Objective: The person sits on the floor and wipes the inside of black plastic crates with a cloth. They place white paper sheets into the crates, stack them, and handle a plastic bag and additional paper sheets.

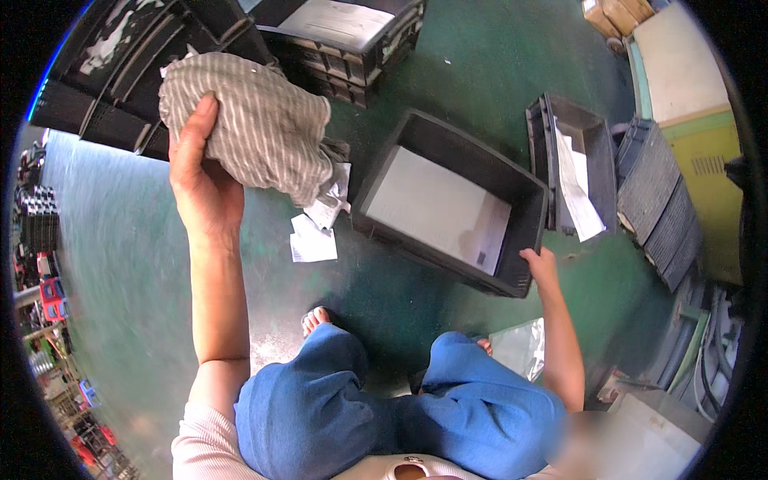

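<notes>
A bunched cloth (248, 120), grey with pale stripes, is gripped in my left hand (204, 176), which is raised at the upper left with the thumb across the fabric. On the right, my right hand (542, 268) has its fingers closed over the near right corner of a black plastic crate (448, 268). The crate is open at the top, and a white sheet (436, 204) lies flat on its bottom. The fingers behind the cloth are hidden.
Stacked black crates (332, 68) stand at the far left and top. Loose papers (314, 240) lie on the green floor (280, 296). To the right are a narrower crate (588, 132) with papers, dark ribbed panels (660, 200) and a yellow-green cabinet (708, 192). Clear plastic (524, 344) lies near my right foot.
</notes>
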Available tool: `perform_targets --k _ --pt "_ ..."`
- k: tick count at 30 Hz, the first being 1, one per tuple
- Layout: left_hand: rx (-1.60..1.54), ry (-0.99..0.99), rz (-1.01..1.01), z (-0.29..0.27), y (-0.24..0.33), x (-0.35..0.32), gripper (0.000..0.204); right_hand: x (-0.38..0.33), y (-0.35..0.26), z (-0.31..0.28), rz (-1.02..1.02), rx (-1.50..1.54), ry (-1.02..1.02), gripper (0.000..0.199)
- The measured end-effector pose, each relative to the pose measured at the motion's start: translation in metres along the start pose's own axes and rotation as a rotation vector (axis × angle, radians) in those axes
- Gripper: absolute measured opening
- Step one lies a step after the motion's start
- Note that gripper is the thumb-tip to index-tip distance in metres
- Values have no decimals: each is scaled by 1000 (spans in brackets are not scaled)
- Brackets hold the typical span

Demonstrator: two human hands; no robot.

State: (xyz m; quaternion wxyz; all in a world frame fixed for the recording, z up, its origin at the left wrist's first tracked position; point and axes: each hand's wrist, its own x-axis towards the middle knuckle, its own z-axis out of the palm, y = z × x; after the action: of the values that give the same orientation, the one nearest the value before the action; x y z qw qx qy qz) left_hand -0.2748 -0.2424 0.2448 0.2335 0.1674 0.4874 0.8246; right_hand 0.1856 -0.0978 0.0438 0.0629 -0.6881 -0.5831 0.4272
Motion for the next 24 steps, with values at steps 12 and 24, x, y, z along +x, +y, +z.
perform_targets --k 12,24 --pt "-36 -56 -3 -3 10 -9 34 -8 -182 -100 -259 524 53 43" --pt "36 -16 -45 -23 10 -9 35 76 -421 19 -474 294 -436 66"
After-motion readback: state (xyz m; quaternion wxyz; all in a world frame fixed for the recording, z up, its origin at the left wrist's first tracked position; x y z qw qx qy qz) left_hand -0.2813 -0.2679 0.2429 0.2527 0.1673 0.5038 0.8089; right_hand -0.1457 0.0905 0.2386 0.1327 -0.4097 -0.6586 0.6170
